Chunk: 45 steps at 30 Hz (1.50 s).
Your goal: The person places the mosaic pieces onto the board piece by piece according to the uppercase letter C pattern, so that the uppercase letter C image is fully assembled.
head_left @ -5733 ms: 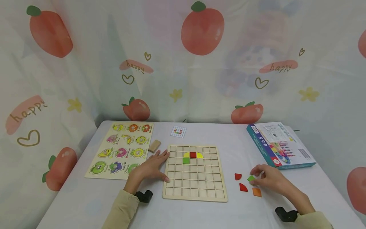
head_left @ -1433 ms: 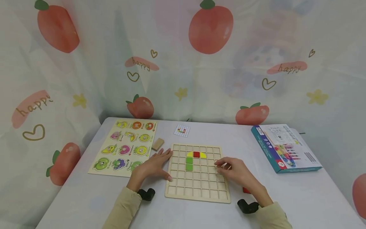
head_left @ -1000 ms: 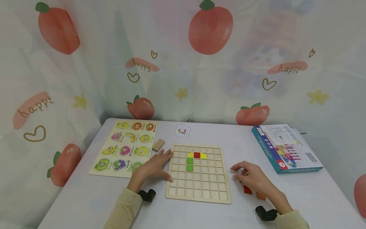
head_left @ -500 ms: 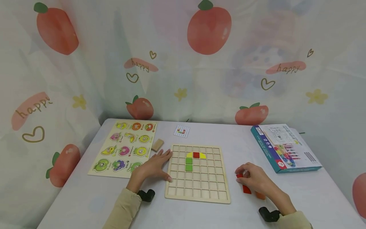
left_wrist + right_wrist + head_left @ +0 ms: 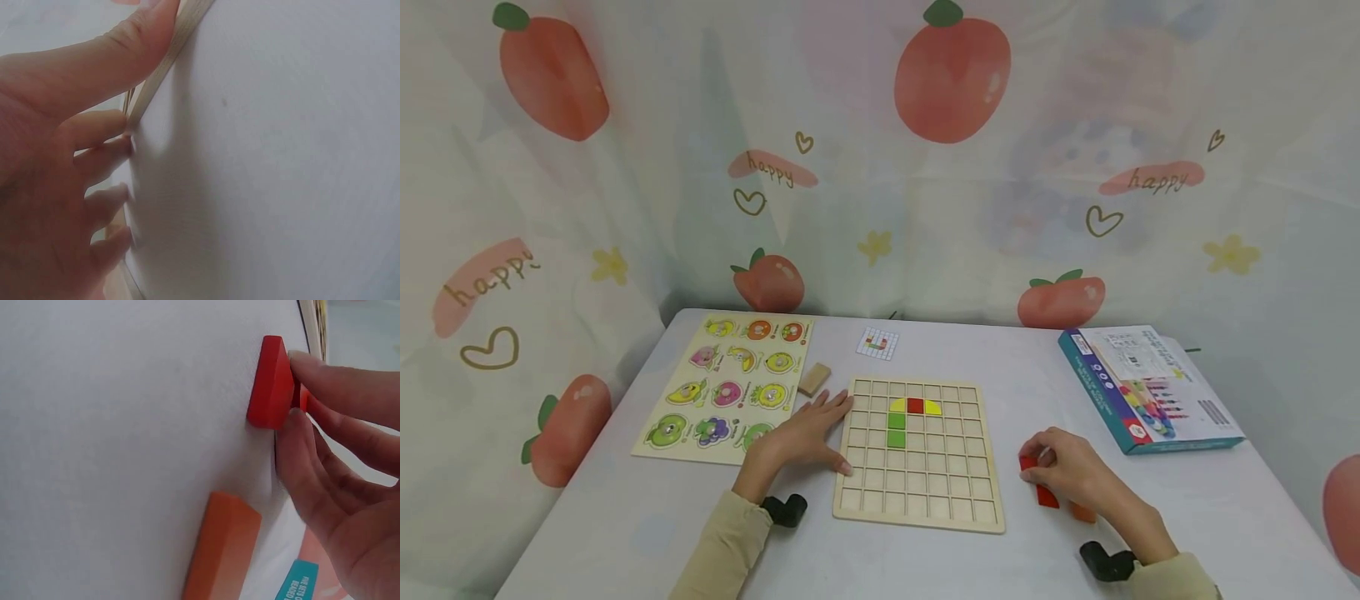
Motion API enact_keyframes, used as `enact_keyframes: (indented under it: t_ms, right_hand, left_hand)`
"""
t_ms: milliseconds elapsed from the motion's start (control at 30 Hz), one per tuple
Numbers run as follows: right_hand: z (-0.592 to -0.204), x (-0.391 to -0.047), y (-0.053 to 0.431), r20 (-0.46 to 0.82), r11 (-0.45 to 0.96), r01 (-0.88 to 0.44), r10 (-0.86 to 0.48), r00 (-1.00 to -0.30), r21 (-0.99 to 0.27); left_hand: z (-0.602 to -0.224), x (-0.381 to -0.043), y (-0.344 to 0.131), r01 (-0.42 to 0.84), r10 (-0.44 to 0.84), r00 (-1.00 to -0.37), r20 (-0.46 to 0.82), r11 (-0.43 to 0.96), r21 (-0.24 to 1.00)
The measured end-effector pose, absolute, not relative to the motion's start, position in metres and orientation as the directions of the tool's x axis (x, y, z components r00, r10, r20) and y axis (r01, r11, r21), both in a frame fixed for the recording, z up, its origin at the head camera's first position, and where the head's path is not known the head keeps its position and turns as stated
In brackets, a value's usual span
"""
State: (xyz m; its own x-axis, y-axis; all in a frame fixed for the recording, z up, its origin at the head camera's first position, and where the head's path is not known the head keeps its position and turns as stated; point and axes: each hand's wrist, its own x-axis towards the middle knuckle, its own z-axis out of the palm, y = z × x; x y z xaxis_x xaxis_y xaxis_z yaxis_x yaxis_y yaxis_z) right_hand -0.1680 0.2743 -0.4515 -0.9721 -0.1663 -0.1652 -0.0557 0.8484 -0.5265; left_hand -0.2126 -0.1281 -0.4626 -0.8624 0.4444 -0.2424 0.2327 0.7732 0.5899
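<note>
My right hand [image 5: 1063, 467] pinches a red quarter-circle block [image 5: 1027, 461] on the table, right of the wooden grid board [image 5: 925, 527]. In the right wrist view, that block [image 5: 304, 397] shows between thumb and fingertips, partly hidden by a second red block [image 5: 269, 384] nearer the camera. An orange square block [image 5: 224, 547] lies close by, partly under the hand in the head view. Spread along the board's left edge, my left hand [image 5: 801, 437] rests with thumb at the rim. On the grid sit a red square [image 5: 915, 406], two yellow quarter-circles [image 5: 932, 407] and two green squares [image 5: 896, 437].
A fruit picture board [image 5: 700, 379] lies at the left, with a small wooden block [image 5: 814, 379] beside it. Behind the grid is a small pattern card [image 5: 877, 342]. A flat box [image 5: 1150, 387] occupies the back right. A printed curtain [image 5: 955, 250] hangs behind the table.
A second green square now sits on the grid below the first; earlier my right hand held it. That hand has moved right from the board to the red block. My left hand stays put.
</note>
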Motion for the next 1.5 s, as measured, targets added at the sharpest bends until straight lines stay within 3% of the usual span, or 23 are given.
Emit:
enact_keyframes:
  t_ms: [567, 1167, 1500]
  right_hand:
    - [-0.45, -0.17, 0.26, -0.117, 0.756, -0.161, -0.3, -0.947, -0.634]
    - [-0.45, -0.182, 0.207, -0.08, 0.669, -0.161, -0.315, -0.946, -0.726]
    - [-0.453, -0.19, 0.181, -0.041, 0.631, -0.238, -0.394, -0.918, -0.738]
  left_hand:
    - [-0.464, -0.215, -0.129, 0.236, 0.451, -0.854, -0.259, 0.779, 0.581]
    - [-0.465, -0.214, -0.127, 0.234, 0.442, -0.862, -0.249, 0.782, 0.578]
    - [-0.463, -0.214, -0.128, 0.228, 0.44, -0.862, -0.251, 0.78, 0.583]
